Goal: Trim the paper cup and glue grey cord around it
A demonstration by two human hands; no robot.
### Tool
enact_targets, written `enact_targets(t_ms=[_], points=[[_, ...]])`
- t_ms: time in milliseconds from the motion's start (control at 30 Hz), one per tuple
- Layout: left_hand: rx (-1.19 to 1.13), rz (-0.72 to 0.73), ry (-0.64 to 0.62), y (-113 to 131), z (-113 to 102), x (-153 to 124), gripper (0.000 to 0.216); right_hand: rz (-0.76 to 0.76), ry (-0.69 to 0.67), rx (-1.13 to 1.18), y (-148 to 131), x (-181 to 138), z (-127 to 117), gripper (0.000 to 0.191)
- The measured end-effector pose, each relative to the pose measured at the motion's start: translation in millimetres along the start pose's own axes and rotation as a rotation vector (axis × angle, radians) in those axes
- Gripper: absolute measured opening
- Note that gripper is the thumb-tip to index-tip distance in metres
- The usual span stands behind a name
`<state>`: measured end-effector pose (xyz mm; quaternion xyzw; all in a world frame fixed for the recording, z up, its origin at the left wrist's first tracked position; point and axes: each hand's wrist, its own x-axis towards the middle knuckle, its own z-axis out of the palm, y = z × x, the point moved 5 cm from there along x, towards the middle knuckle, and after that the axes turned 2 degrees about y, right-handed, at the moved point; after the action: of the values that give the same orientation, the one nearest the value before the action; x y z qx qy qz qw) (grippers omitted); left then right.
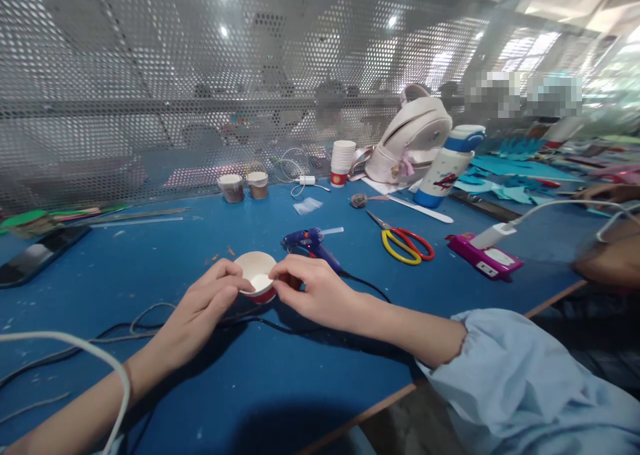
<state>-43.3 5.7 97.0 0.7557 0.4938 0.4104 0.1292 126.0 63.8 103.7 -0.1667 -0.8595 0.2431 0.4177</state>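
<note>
A small white paper cup (256,270) with a red band sits low on the blue table (280,382), its mouth facing me. My left hand (207,303) pinches its left rim with curled fingers. My right hand (313,290) grips its right side, fingers closed on the rim. Just behind the cup lies a blue glue gun (311,242) with a clear stick in its back; its black cord runs under my right wrist.
Red-and-yellow scissors (404,244), a pink power strip (487,258), a stack of paper cups (342,162), two wrapped cups (244,186), a white backpack (413,138) and a bottle (447,168) sit farther back. A phone (37,255) lies left. Another person's arm (607,258) rests at right.
</note>
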Motion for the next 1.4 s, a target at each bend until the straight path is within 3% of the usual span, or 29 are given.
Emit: enact_targets(t_ms=[233,433,633,800,900,1033,1200,1400], points=[[0.201,0.107,0.16,10,5,-4,0.021,-0.038,0.047,-0.028,4,-4,7,0.01],[0.272,0.139,0.124,16,23,-6,0.016,-0.012,0.036,-0.005,1,-3,8,0.008],[0.236,0.057,0.177,10,14,-2,0.014,0.091,-0.067,0.101,-4,-3,6,0.015],[0.168,-0.05,0.204,0,8,-2,0.011,-0.079,-0.224,0.051,-15,-8,1,0.016],[0.11,-0.148,0.218,-8,5,-3,0.011,-0.152,-0.143,-0.082,-15,-6,-12,0.015],[0.041,-0.26,0.217,-13,4,-3,0.016,-0.141,-0.005,-0.188,-10,2,-38,0.013],[-0.022,-0.277,0.204,-12,5,-4,0.018,0.007,-0.256,-0.163,1,7,-47,0.018],[-0.01,-0.221,0.203,-1,8,-1,0.019,-0.016,-0.044,-0.125,-1,4,-24,0.007]])
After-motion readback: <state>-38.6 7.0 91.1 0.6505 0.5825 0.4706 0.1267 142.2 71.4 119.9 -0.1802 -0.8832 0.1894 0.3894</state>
